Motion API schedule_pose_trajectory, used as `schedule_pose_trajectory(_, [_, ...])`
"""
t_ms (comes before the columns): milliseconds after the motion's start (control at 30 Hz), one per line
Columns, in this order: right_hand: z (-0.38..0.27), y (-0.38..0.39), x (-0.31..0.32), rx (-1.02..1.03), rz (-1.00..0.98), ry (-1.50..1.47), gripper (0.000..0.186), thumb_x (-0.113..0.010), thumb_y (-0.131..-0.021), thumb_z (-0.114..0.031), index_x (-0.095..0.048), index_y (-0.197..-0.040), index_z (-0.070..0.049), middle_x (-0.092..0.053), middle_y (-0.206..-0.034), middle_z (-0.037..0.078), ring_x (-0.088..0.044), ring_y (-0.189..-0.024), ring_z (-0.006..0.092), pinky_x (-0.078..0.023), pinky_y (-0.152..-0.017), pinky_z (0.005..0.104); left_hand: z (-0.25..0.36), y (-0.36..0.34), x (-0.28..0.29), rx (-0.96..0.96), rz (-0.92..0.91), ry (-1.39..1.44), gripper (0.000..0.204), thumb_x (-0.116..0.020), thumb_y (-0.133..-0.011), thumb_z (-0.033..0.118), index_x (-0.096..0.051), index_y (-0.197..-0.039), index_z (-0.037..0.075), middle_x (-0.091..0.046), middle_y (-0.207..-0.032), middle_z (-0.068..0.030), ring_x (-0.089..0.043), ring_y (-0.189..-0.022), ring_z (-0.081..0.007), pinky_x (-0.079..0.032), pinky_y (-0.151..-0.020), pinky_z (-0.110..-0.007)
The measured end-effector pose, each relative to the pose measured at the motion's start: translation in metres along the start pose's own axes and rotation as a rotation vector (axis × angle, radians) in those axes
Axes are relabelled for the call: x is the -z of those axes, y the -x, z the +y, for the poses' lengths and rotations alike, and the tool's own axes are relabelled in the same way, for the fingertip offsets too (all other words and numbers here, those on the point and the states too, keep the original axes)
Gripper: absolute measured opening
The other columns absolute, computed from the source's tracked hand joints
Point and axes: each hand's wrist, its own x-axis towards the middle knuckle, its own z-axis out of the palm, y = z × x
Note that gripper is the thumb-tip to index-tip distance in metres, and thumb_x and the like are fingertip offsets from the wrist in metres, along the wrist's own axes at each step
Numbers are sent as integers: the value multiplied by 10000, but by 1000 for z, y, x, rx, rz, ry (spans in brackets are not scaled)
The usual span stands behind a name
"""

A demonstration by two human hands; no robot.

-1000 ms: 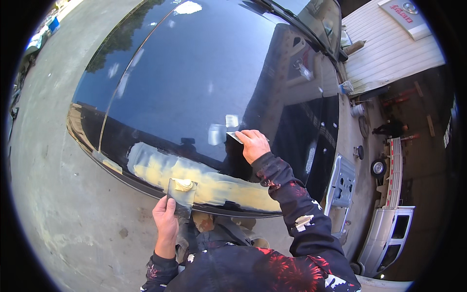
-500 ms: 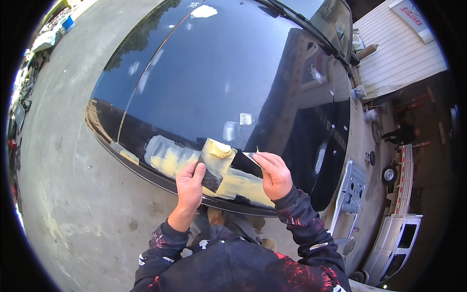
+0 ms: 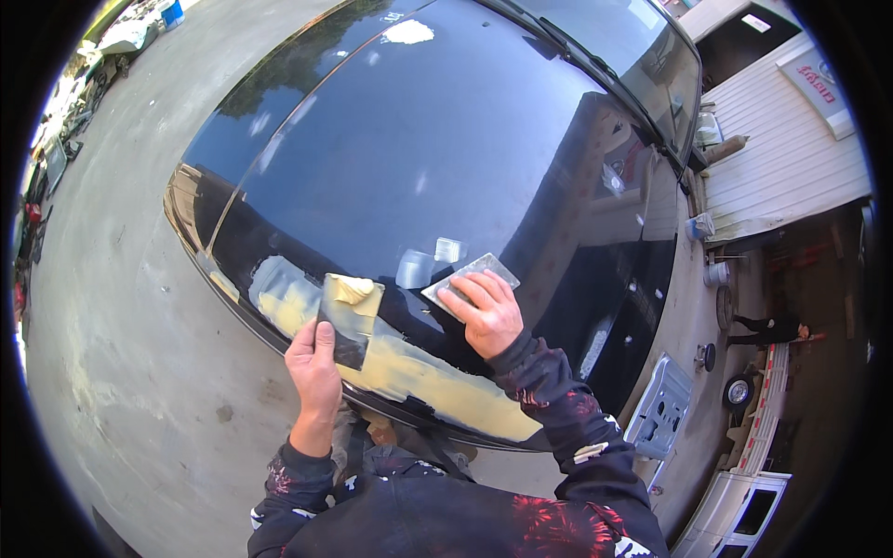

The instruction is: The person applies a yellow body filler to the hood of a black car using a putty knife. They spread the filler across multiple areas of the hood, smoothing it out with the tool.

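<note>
My left hand (image 3: pixel 313 372) grips a thin dark mixing board (image 3: pixel 352 348) between thumb and fingers, above the front edge of a glossy dark car hood (image 3: pixel 372 167). On the board's upper end sits a lump of pale yellow body filler (image 3: pixel 353 289). My right hand (image 3: pixel 487 318) is closed on a flat grey spreader (image 3: pixel 499 267), its fingers laid across the top. The spreader is over the hood beside two dull sanded patches (image 3: pixel 415 269); whether it touches the paint I cannot tell. A smeared yellow filler band (image 3: pixel 446 386) runs along the hood's front.
A whitish patch (image 3: pixel 408 33) marks the hood's far side. To the right are a grey metal panel (image 3: pixel 662 405), a loose wheel (image 3: pixel 739 391), a silver vehicle body (image 3: pixel 730 516) and a person in dark clothes (image 3: pixel 770 328). Clutter lines the left edge.
My right hand and the spreader have moved away from the board, forward over the hood, and the spreader has turned flatter. My left hand still holds the board. The view has shifted slightly.
</note>
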Motion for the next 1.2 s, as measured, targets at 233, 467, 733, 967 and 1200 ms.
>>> schedule_pose_trajectory(233, [115,-38,-85,237,-190,18,418,-653,-750,-30,-689,-1142,-168,-640,-1164,55,-572,-1144,253,-414,-1045,431,-14,30,49,16,222,-84,261,-583,-1012,140,-646,-1152,-72,-689,-1029,-54,-614,-917,-93,-483,-853,-233])
schedule_pose_trajectory(467, [126,-24,-92,266,-322,-20,471,-661,-735,-37,-688,-1176,-200,-626,-1215,34,-544,-1196,232,-382,-1082,433,-33,46,47,84,250,-89,263,-571,-1016,133,-640,-1159,-77,-692,-1051,-67,-616,-923,-100,-481,-858,-240])
schedule_pose_trajectory(733, [128,4,-53,262,-373,44,435,-658,-736,-37,-695,-1137,-201,-637,-1185,29,-572,-1157,229,-391,-1078,440,-41,45,30,154,159,-89,264,-571,-1019,145,-653,-1142,-74,-691,-1006,-43,-607,-873,-86,-489,-806,-232])
schedule_pose_trajectory(967, [117,-48,-94,284,-287,7,416,-658,-738,-56,-691,-1123,-210,-629,-1152,27,-559,-1152,239,-385,-1069,430,-35,51,41,145,219,-99,278,-578,-1016,156,-647,-1153,-75,-694,-1026,-57,-619,-893,-98,-494,-822,-241])
schedule_pose_trajectory(1200, [119,-4,-69,252,-431,24,418,-659,-739,-60,-709,-1125,-211,-641,-1175,18,-564,-1144,221,-384,-1075,428,-35,53,53,152,234,-94,280,-577,-1015,155,-645,-1157,-76,-697,-1041,-68,-624,-913,-107,-491,-844,-245])
